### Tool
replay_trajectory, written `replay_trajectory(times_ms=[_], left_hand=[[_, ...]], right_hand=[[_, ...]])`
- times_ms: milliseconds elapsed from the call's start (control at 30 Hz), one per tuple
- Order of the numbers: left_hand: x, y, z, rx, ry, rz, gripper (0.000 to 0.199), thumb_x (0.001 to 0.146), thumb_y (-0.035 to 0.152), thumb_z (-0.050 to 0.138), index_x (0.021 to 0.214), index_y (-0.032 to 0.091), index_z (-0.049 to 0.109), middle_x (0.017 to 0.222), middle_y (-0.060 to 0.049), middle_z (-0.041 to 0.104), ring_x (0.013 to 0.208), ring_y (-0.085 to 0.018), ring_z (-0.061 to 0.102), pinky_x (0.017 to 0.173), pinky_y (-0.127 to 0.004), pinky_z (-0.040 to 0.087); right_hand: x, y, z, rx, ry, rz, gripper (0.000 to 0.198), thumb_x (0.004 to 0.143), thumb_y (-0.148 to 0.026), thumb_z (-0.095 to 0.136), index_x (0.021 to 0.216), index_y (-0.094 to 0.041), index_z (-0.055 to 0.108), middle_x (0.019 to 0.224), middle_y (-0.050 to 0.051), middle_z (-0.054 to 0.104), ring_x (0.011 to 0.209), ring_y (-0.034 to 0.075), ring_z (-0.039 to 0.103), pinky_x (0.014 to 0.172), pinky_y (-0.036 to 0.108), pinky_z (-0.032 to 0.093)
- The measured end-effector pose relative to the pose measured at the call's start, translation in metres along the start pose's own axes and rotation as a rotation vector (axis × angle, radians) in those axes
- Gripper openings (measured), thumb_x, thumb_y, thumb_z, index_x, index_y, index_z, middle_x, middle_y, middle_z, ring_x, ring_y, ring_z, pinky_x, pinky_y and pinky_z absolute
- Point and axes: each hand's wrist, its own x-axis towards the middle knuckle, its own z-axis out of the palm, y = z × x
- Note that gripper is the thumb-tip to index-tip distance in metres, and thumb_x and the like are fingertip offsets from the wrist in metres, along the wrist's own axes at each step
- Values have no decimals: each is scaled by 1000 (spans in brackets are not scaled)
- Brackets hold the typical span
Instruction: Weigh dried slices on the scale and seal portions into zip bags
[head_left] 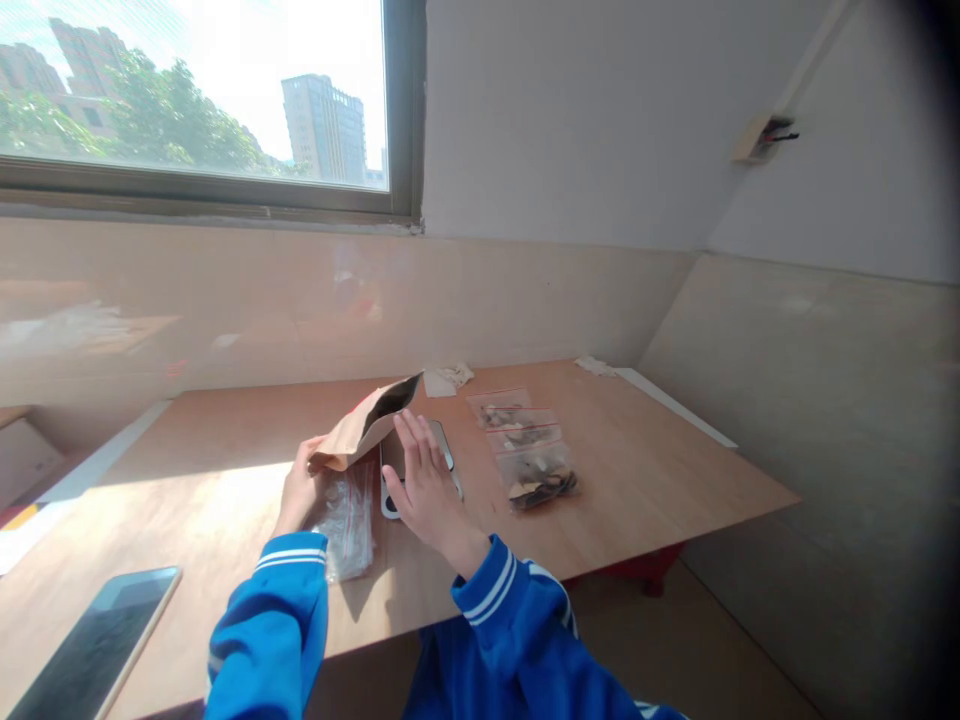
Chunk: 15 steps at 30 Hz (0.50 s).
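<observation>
My left hand (298,490) grips the lower left end of a brown paper bag (352,436), which is tilted with its dark mouth facing up and right. My right hand (431,495) is open, fingers stretched out, at the edge of the bag's mouth; I cannot tell if it touches the paper. Partly hidden beneath this hand lies a flat, white-rimmed device (389,503) that looks like a small scale. A stack of clear zip bags (349,535) lies just below the paper bag. To the right, several zip bags (544,482) hold dark and pale flat pieces.
A phone (97,640) lies at the near left of the wooden table (660,450). Crumpled white tissue (448,379) lies at the back, with another white piece (595,366) farther right. A tiled wall (525,300) and a window stand behind the table.
</observation>
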Motion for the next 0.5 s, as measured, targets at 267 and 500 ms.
replay_trajectory(times_ms=[267,500], left_hand=[[2,0,-3,-21,-38,0,44,85,24,50,129,17,44,119,-5,61,99,-20,58,83,-28,44],[3,-1,0,73,-26,39,49,85,22,54,131,13,43,132,-12,55,113,-21,51,94,-29,38]], right_hand=[[11,-2,0,9,-19,-67,42,93,-19,39,134,-13,44,139,11,48,139,23,31,117,45,27],[19,-8,-5,164,52,88,26,86,-6,36,84,-20,58,82,5,61,92,21,55,90,35,46]])
